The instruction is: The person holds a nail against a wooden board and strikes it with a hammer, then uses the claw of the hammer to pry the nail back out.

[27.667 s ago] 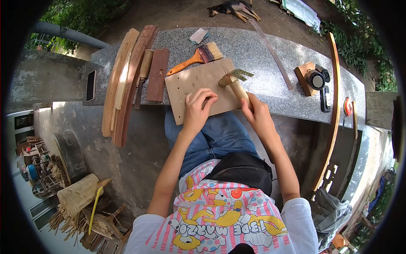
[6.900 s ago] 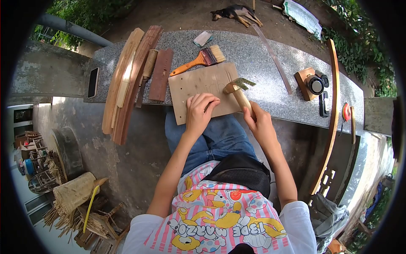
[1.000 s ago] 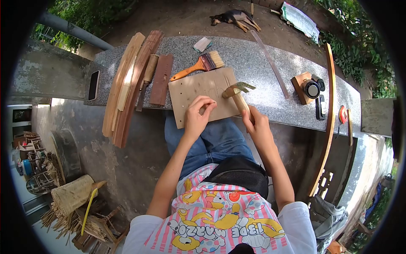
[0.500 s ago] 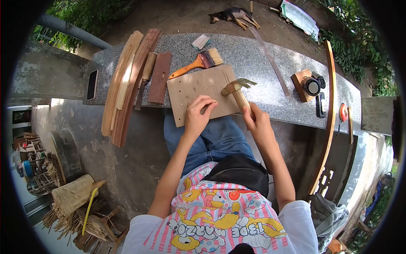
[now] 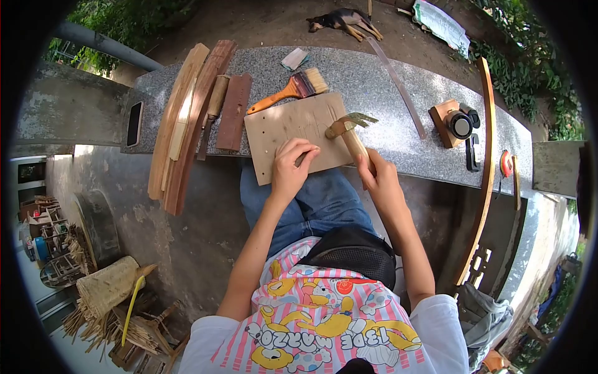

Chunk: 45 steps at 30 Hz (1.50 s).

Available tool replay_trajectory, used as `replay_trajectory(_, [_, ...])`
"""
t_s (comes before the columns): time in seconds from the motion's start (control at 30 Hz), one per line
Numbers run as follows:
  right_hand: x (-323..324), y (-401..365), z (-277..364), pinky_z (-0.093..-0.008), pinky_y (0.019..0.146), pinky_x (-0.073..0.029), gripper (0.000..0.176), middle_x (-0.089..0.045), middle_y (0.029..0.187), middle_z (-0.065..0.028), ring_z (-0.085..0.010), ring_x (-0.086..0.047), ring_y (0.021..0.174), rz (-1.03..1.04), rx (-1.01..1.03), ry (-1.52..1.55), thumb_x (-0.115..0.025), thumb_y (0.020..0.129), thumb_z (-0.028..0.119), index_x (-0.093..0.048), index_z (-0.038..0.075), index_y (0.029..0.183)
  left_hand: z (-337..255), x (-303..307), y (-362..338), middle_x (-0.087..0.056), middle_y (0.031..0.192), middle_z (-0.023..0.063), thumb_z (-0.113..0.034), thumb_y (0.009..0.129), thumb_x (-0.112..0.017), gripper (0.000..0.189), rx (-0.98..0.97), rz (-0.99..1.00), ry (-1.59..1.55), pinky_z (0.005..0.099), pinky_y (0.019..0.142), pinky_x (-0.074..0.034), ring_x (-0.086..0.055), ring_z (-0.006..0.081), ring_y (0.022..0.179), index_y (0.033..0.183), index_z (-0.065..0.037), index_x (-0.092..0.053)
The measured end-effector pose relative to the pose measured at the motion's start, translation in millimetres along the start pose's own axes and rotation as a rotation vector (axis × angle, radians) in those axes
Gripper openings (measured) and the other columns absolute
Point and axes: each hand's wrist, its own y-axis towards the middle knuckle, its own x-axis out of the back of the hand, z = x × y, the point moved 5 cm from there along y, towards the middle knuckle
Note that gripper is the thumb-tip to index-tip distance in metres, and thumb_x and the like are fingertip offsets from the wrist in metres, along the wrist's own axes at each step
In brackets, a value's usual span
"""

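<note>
A thin wooden board (image 5: 280,128) with a few small holes near its left edge rests across the bench edge and my lap. Over its lower middle is my left hand (image 5: 291,165), thumb and forefinger pinched together; whatever is between them is too small to make out. My right hand (image 5: 379,171) grips the wooden handle of a claw hammer (image 5: 353,140). The hammer's head is above the board's right part, claw pointing right. Just beyond the board lies a paintbrush (image 5: 289,91) with an orange handle.
On the granite bench (image 5: 367,81) lie wooden strips (image 5: 202,118), a file (image 5: 213,112), a red-brown wood piece (image 5: 235,112), a phone (image 5: 134,123), a clear ruler (image 5: 398,87) and a camera-like device (image 5: 460,124). A long curved strip (image 5: 488,156) crosses the right side. A dog (image 5: 346,23) lies beyond.
The view has shifted very slightly. Both hands, the hammer and the board keep practically the same positions.
</note>
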Motion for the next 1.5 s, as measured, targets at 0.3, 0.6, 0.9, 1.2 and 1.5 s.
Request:
replay_trajectory(0.3, [0,0,1,-0.0407,0.058,-0.048,0.028,-0.06,0.068,-0.0248,-0.0321,-0.062,0.056,0.011,-0.031,0.001,-0.062,0.101,0.022,-0.064,-0.006,0.105,-4,1,1,-0.068,0.089,0.008,-0.006,0.085,-0.078,0.009,-0.035,-0.018,0.038,0.0315,0.075,-0.05,-0.066,0.0216,0.083,0.091,0.0,-0.074])
replay_trajectory(0.6, [1,-3,6,-0.0392,0.058,-0.047,0.027,-0.059,0.069,-0.023,-0.0287,-0.058,0.055,0.025,-0.009,-0.013,-0.062,0.101,0.021,-0.064,-0.005,0.106,-6,2,1,-0.068,0.089,0.0081,-0.006,0.082,-0.08,0.01,-0.08,-0.029,0.078,0.0334,0.078,-0.05,-0.066,0.0239,0.084,0.09,-0.001,-0.075])
replay_trajectory(0.9, [5,-31,37,-0.0419,0.063,-0.049,0.027,-0.064,0.079,-0.0226,-0.0359,-0.063,0.065,0.015,0.189,-0.075,-0.065,0.099,0.018,-0.062,-0.003,0.115,-8,4,-1,-0.069,0.091,0.0077,-0.004,0.08,-0.081,0.013,-0.128,-0.025,0.076,0.0347,0.079,-0.05,-0.066,0.0263,0.086,0.089,0.0,-0.073])
replay_trajectory(1.2, [-1,-31,37,-0.044,0.064,-0.051,0.026,-0.066,0.083,-0.0241,-0.0415,-0.066,0.07,0.046,0.187,-0.121,-0.066,0.098,0.015,-0.061,-0.003,0.117,-4,2,-2,-0.068,0.094,0.0061,-0.007,0.082,-0.078,0.014,-0.074,0.015,0.024,0.0367,0.085,-0.046,-0.065,0.0262,0.091,0.093,-0.001,-0.072])
replay_trajectory(1.5, [-2,-36,33,-0.0461,0.065,-0.051,0.028,-0.066,0.084,-0.0243,-0.0424,-0.066,0.072,0.008,0.231,-0.121,-0.066,0.098,0.017,-0.061,-0.001,0.118,-3,2,-1,-0.067,0.093,0.0061,-0.007,0.082,-0.078,0.013,-0.08,0.018,0.039,0.0362,0.084,-0.046,-0.065,0.0257,0.091,0.093,-0.002,-0.073])
